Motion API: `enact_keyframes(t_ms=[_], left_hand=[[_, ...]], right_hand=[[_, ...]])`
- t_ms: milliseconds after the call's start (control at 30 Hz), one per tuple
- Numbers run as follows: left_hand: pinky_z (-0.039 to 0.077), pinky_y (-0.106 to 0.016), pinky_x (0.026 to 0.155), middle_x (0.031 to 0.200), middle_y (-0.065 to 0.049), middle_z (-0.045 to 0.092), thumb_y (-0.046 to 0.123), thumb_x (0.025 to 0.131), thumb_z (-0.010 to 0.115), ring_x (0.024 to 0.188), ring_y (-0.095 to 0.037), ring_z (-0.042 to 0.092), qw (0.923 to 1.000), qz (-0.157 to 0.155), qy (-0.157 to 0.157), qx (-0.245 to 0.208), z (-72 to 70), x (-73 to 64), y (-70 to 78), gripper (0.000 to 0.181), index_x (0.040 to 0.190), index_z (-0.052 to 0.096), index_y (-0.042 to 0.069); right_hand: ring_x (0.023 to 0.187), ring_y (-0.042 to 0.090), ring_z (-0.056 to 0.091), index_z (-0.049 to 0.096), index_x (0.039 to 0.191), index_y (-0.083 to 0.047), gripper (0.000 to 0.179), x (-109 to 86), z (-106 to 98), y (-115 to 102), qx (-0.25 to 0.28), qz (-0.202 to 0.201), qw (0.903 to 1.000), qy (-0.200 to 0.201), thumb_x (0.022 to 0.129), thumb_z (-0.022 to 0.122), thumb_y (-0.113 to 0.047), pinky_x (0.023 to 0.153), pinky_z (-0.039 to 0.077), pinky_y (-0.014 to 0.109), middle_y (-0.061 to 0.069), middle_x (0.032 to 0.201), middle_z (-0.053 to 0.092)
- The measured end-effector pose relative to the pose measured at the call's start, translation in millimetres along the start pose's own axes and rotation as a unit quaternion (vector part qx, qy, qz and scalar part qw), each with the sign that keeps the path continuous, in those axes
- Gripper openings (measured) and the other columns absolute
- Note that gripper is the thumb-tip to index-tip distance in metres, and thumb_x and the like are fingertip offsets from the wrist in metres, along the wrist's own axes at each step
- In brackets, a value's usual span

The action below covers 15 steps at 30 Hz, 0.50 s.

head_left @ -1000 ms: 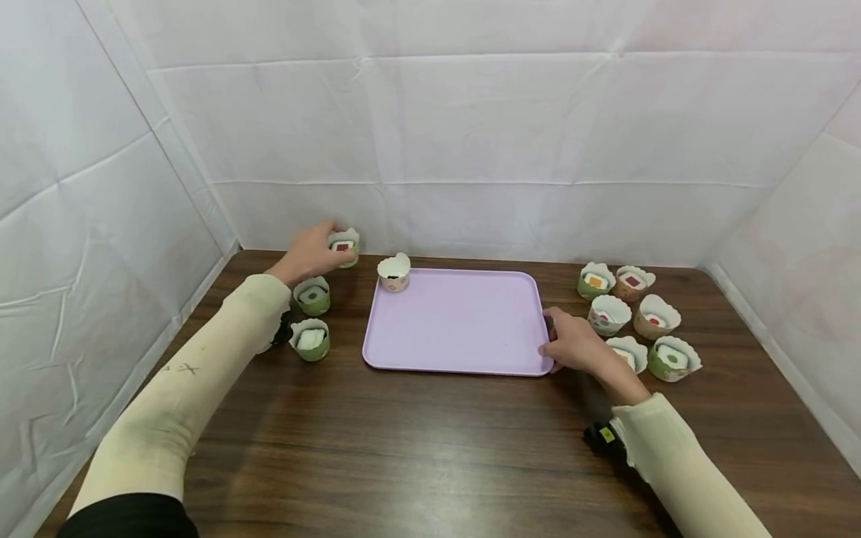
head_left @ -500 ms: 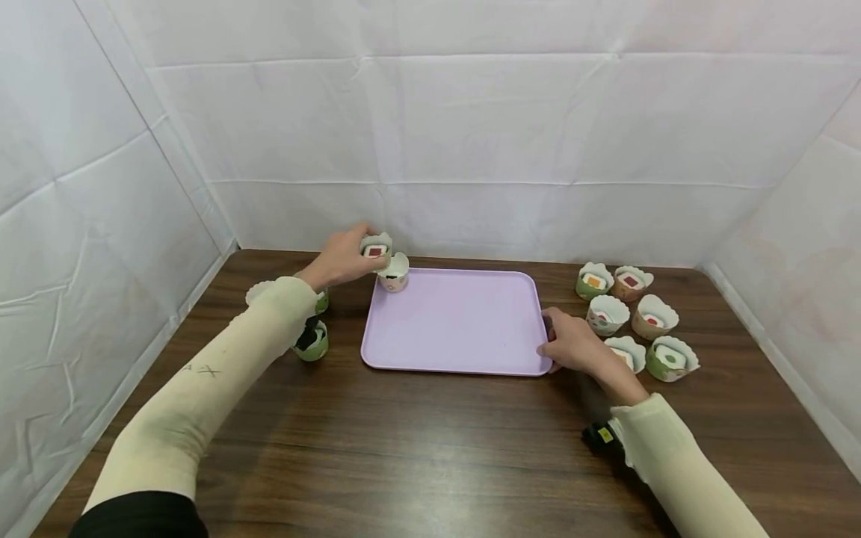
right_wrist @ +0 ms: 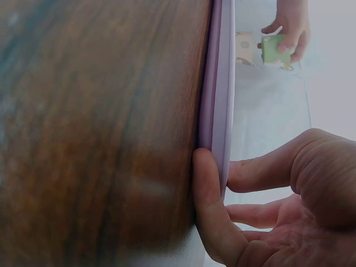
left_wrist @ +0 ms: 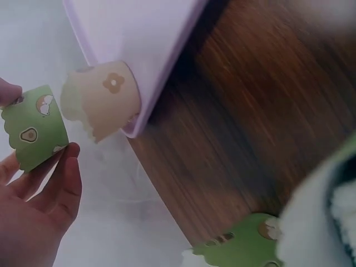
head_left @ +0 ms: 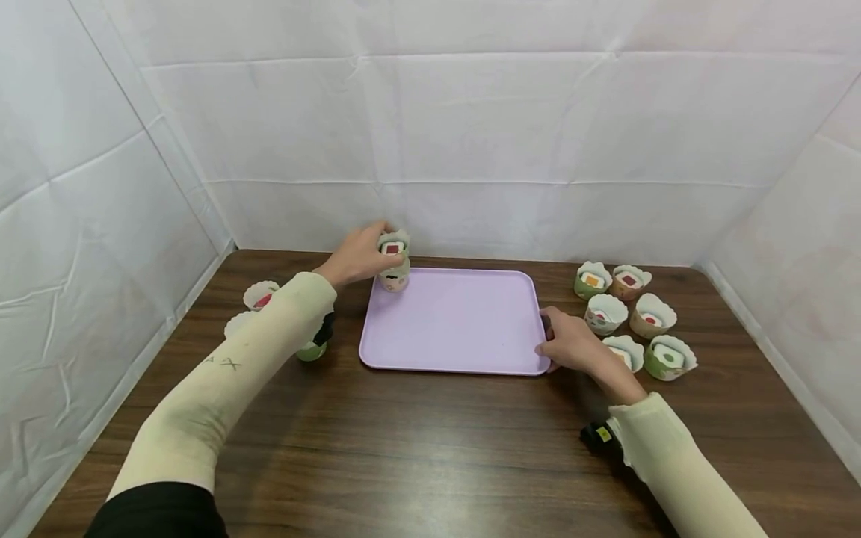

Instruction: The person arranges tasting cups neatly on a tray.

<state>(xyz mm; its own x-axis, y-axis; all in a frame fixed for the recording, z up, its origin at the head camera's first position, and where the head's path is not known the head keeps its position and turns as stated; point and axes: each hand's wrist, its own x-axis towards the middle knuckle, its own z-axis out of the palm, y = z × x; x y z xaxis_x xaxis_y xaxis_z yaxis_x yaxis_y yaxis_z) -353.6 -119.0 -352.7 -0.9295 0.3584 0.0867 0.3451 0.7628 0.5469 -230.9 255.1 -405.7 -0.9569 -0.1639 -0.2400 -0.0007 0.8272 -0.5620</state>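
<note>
Head view: left hand (head_left: 356,258) pinching green paper cup (head_left: 393,246), red square inside, held right above beige cup (head_left: 394,280) at far-left corner of lilac tray (head_left: 457,329). Right hand (head_left: 572,344) gripping tray's right edge, thumb under, fingers on top. Cluster of filled cups (head_left: 628,317) just right of tray, more cups (head_left: 261,296) left, on wooden table (head_left: 430,448).

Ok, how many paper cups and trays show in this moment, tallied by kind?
Paper cups on the table: 9 (6 right of the tray, 3 showing left of it; the left sleeve may hide more)
Paper cup on the tray: 1
Paper cup in the left hand: 1
Tray: 1
Total: 12
</note>
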Motion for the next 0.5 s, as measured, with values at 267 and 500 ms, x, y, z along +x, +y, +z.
enact_keyframes(t_ms=[267,500], left_hand=[[0.059,-0.038,0.078,0.115,-0.016,0.069,0.04,0.091,0.069,0.097,-0.029,0.065,0.9997,0.019,-0.002,0.017,8.6,7.4,11.6,0.058,0.137,0.054,0.008],[0.056,-0.03,0.068,0.111,-0.015,0.067,0.039,0.091,0.071,0.09,-0.026,0.064,0.9995,0.028,-0.016,0.006,16.3,11.2,13.0,0.055,0.134,0.053,0.01]], right_hand=[[0.062,0.016,0.068,0.031,0.154,0.011,0.073,0.3,-0.1,0.3,-0.001,0.001,1.0,-0.001,0.093,0.068,-0.006,0.055,0.063,0.029,0.022,0.097,0.062],[0.062,0.016,0.068,0.03,0.154,0.01,0.074,0.9,0.5,-1.7,-0.001,0.002,1.0,-0.004,0.093,0.068,-0.007,0.055,0.063,0.029,0.021,0.095,0.063]])
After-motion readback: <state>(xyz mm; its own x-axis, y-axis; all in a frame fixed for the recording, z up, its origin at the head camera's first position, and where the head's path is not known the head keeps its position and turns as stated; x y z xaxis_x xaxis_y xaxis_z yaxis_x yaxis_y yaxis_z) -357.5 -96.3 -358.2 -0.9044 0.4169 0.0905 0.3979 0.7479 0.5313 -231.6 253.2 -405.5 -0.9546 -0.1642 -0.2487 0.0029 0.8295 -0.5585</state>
